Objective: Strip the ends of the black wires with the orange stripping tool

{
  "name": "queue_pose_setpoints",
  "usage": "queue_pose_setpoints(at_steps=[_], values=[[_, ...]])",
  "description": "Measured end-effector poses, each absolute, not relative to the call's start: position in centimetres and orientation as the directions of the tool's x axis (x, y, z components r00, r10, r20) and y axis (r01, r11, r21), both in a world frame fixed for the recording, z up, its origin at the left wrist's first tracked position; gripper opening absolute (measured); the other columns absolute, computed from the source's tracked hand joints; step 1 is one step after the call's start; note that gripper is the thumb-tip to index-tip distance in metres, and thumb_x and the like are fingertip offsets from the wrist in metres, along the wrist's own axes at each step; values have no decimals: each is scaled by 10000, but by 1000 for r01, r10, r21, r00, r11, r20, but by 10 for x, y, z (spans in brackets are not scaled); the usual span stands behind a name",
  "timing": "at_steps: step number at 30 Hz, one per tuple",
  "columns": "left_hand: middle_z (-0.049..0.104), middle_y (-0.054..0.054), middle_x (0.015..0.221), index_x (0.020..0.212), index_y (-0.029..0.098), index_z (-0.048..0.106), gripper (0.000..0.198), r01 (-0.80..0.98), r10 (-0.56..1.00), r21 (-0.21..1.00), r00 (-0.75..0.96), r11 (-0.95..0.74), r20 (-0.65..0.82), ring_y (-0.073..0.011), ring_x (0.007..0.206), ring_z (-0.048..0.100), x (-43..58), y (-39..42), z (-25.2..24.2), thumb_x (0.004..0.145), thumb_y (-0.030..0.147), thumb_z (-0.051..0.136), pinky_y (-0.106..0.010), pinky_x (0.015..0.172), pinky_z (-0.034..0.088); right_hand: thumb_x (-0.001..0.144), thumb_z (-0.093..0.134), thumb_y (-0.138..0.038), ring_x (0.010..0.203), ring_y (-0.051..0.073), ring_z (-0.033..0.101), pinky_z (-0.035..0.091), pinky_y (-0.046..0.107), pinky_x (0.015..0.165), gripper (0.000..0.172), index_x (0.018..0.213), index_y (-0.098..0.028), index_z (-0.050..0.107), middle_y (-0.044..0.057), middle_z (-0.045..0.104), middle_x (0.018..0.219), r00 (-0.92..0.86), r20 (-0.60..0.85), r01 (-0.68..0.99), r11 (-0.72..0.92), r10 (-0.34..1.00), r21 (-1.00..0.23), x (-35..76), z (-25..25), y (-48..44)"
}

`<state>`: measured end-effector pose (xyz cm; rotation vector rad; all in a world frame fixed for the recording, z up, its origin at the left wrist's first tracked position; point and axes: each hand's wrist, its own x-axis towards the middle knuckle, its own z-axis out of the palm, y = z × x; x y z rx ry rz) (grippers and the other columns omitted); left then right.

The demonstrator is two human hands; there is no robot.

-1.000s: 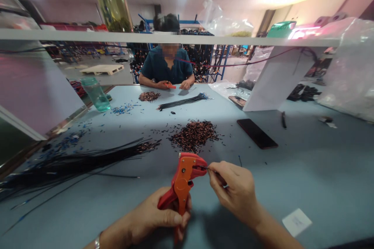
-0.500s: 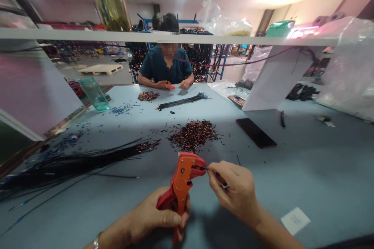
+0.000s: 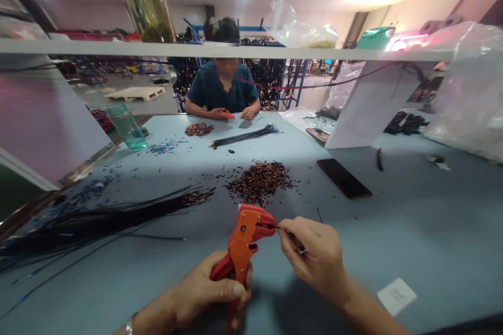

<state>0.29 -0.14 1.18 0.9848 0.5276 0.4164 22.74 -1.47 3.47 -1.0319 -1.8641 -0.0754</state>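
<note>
My left hand (image 3: 204,293) is wrapped round the handles of an orange wire stripper (image 3: 243,241), held upright near the front edge of the blue-grey table (image 3: 412,230). My right hand (image 3: 314,259) pinches a thin black wire (image 3: 283,230) whose end sits in the stripper's jaws. Just beyond the tool lies a pile of stripped wire bits (image 3: 261,182). A long bundle of black wires (image 3: 102,217) stretches across the table to the left.
A dark phone (image 3: 344,178) lies right of the pile, a white slip (image 3: 396,296) at the near right. Across the table sits a person (image 3: 223,89) with another wire bundle (image 3: 245,136) and scrap pile (image 3: 199,129). A green bottle (image 3: 128,126) stands at the left.
The stripper's handles have been squeezed closer together and the tool has tipped slightly left. My right hand keeps the wire in the jaws, nearly still.
</note>
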Motion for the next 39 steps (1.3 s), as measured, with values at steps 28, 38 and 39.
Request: queue_pose_setpoints(at_steps=[28, 38, 39], values=[[563, -6, 584, 752, 150, 516, 397, -38, 524, 874, 813, 485, -255, -99, 475, 543, 0, 0, 13, 721, 453, 770, -205, 479, 439, 911, 512, -46, 472, 102, 410, 320, 247, 477, 160, 894, -149, 634, -42, 499, 560, -200, 784, 635, 687, 588, -353, 230, 33, -14], [574, -12, 619, 809, 142, 544, 401, -42, 517, 875, 820, 482, -246, -112, 509, 556, -1, 1, 16, 706, 450, 780, -228, 516, 450, 931, 492, -72, 462, 104, 435, 334, 242, 482, 168, 899, -158, 633, -31, 536, 557, -208, 783, 640, 687, 586, -345, 231, 34, -13], [573, -12, 620, 813, 142, 544, 401, -42, 520, 878, 819, 477, -243, -110, 509, 554, 0, 1, 17, 709, 452, 777, -227, 518, 447, 931, 491, -73, 463, 105, 436, 335, 243, 482, 168, 902, -157, 633, -30, 539, 559, -210, 779, 637, 687, 591, -349, 231, 34, -13]])
